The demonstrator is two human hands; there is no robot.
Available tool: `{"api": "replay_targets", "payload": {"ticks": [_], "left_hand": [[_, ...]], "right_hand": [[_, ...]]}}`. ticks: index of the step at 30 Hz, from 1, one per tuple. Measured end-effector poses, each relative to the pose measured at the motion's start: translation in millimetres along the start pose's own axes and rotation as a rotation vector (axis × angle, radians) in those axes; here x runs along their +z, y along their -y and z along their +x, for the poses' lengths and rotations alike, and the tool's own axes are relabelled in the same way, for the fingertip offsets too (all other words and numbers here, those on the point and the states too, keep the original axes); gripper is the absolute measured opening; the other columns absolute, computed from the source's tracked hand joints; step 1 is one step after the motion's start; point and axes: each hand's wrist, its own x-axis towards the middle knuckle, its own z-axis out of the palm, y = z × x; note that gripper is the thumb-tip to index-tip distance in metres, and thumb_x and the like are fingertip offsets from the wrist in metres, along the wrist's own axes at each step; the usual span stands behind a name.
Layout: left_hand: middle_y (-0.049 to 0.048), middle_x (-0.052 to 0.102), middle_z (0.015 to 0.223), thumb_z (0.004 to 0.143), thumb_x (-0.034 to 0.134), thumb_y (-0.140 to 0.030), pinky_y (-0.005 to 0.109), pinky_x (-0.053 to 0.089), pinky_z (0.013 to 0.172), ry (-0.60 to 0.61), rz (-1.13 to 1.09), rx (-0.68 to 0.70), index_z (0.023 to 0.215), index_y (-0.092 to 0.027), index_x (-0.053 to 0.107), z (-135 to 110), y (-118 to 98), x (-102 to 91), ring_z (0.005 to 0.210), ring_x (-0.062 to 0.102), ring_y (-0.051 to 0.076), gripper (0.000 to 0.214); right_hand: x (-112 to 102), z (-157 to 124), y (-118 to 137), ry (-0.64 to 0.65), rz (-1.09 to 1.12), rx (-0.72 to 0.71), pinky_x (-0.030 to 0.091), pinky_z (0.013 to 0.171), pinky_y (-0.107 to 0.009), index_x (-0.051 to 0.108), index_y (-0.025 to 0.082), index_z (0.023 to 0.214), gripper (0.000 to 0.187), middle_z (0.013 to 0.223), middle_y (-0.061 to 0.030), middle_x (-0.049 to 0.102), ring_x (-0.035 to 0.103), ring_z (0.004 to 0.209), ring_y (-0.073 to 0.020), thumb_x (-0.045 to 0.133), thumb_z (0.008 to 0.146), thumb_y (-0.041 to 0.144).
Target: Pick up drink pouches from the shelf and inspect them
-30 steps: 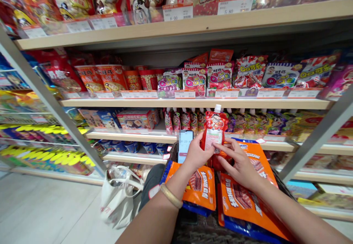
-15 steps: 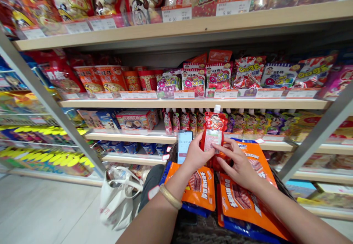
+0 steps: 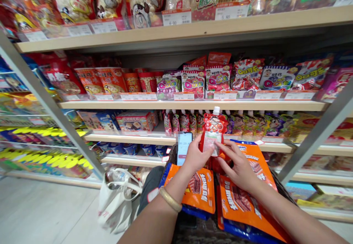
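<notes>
A red spouted pouch (image 3: 214, 126) with a white cap and a pale printed label stands upright before me. My left hand (image 3: 197, 154), a gold bracelet at its wrist, grips it from the left, thumb across the lower front and other fingers mostly hidden. From the right, my right hand (image 3: 237, 165) touches the label with an outstretched finger; its thumb is apart, lower down. Beneath my hands lie orange and blue snack packs, one on the left (image 3: 202, 190) and others on the right (image 3: 239, 200), on a dark woven basket (image 3: 285, 190).
A phone (image 3: 184, 148) showing a timer stands at the basket's far edge. Shelves ahead hold gummy bags (image 3: 193, 84), a row of similar spouted pouches (image 3: 248, 124) and boxes (image 3: 135, 122). A white tote bag (image 3: 117, 200) rests on the floor at left. A slanting metal post (image 3: 317, 130) rises at right.
My right finger has shifted slightly over the label, and the pouch's top leans a little further back. Otherwise the view has only moved slightly.
</notes>
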Motion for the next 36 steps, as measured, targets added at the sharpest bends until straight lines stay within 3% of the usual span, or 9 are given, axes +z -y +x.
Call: {"api": "replay_targets", "payload": {"ticks": [3, 7, 14, 19, 36], "left_hand": [[0.0078, 0.07, 0.104, 0.068, 0.068, -0.014, 0.032, 0.052, 0.086, 0.004, -0.034, -0.027, 0.106, -0.013, 0.062, -1, 2, 0.0, 0.093, 0.066, 0.02, 0.038], [0.0075, 0.07, 0.103, 0.062, 0.071, -0.008, 0.032, 0.051, 0.088, -0.025, -0.076, -0.085, 0.106, -0.014, 0.063, -2, 2, 1.4, 0.093, 0.066, 0.019, 0.045], [0.006, 0.071, 0.095, 0.058, 0.078, -0.011, 0.031, 0.051, 0.087, 0.023, -0.206, -0.122, 0.091, -0.014, 0.067, -3, -3, 3.9, 0.09, 0.066, 0.019, 0.036], [0.0049, 0.07, 0.091, 0.055, 0.08, -0.011, 0.028, 0.051, 0.083, 0.045, -0.225, -0.102, 0.085, -0.015, 0.066, -4, -3, 1.5, 0.086, 0.065, 0.017, 0.033], [0.0032, 0.068, 0.085, 0.055, 0.083, -0.02, 0.027, 0.05, 0.079, 0.049, -0.224, -0.119, 0.08, -0.015, 0.063, -5, -9, 0.6, 0.081, 0.064, 0.016, 0.032]], "right_hand": [[-2, 2, 0, -0.04, -0.012, 0.008, 0.048, 0.094, -0.045, 0.037, 0.027, 0.14, 0.053, 0.121, -0.0108, 0.052, 0.053, 0.114, -0.025, 0.05, 0.089, 0.02], [-9, 4, 4, -0.168, -0.039, 0.021, 0.047, 0.095, -0.048, 0.044, 0.025, 0.13, 0.043, 0.119, -0.0114, 0.054, 0.053, 0.113, -0.027, 0.052, 0.088, 0.021], [-18, 6, 16, -0.298, -0.083, -0.12, 0.048, 0.092, -0.049, 0.046, 0.025, 0.126, 0.043, 0.12, -0.0118, 0.053, 0.053, 0.114, -0.0288, 0.053, 0.085, 0.014], [-19, 3, 15, -0.284, -0.075, -0.195, 0.05, 0.09, -0.045, 0.041, 0.027, 0.132, 0.055, 0.121, -0.0109, 0.052, 0.053, 0.114, -0.0273, 0.054, 0.082, 0.009], [-17, 1, 9, -0.277, 0.041, -0.287, 0.048, 0.091, -0.05, 0.025, 0.033, 0.142, 0.077, 0.126, -0.0102, 0.051, 0.054, 0.114, -0.0264, 0.057, 0.079, 0.003]]}}
